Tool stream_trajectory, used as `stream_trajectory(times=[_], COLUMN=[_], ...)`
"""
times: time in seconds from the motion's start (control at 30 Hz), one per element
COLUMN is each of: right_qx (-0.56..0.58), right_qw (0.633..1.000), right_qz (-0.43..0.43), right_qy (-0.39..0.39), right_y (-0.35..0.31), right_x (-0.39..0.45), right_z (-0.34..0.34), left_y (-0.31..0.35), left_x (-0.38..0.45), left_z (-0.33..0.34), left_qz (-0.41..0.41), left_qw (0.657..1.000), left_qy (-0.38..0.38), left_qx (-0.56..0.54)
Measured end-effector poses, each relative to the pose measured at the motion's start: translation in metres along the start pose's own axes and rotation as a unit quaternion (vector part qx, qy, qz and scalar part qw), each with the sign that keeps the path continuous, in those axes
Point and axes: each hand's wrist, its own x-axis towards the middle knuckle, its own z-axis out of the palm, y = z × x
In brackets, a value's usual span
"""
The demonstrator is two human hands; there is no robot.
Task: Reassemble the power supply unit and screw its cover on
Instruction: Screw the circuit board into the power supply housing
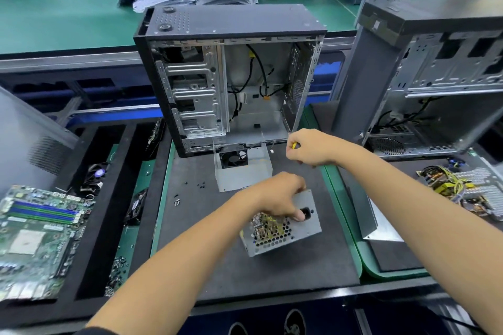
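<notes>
My left hand (277,196) grips the top of the grey power supply unit (280,228), which stands tilted on the dark mat with its honeycomb grille and black socket facing me. My thumb lies next to the socket. Behind it lies the unit's grey metal cover (245,168), open side up, with a black fan mounted at its far end. My right hand (310,147) hovers to the right of the cover, its fingers curled around a yellow-handled tool (294,145), mostly hidden in the fist. Several small black screws (201,185) lie loose on the mat left of the cover.
An open computer case (231,76) stands upright behind the cover. A second open case (441,76) stands at the right, a bare circuit board with yellow wires (449,185) before it. A motherboard (35,236) lies at the left, and a black fan (137,205).
</notes>
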Motion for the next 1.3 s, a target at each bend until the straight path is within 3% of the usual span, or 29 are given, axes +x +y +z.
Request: stream_trajectory(times=[0.23,0.47,0.7,1.0,1.07,1.17,1.3], right_qx=[-0.028,-0.105,-0.197,-0.177,-0.173,-0.207,-0.246], right_qw=[0.999,0.994,0.979,0.983,0.984,0.976,0.965], right_qz=[0.005,-0.013,-0.054,-0.047,-0.047,-0.064,-0.090], right_qy=[-0.021,-0.015,0.000,0.006,0.006,0.015,-0.014], right_y=[0.010,0.024,0.037,0.050,0.049,0.049,0.047], right_x=[0.004,0.017,0.033,0.037,0.038,0.039,0.040], right_z=[0.008,0.018,0.058,0.073,0.072,0.071,0.067], left_y=[0.030,0.023,0.012,-0.003,-0.007,-0.024,-0.072], left_x=[0.002,-0.003,0.008,0.022,0.022,0.021,-0.001], left_z=[0.033,0.071,0.087,0.081,0.074,0.058,0.040], left_qz=[0.069,0.151,0.152,0.127,0.119,0.075,-0.055], left_qw=[0.982,0.940,0.943,0.975,0.985,0.987,0.937], left_qy=[0.029,-0.006,-0.006,-0.033,0.001,0.128,0.345], left_qx=[0.174,0.305,0.295,0.180,0.122,0.058,0.006])
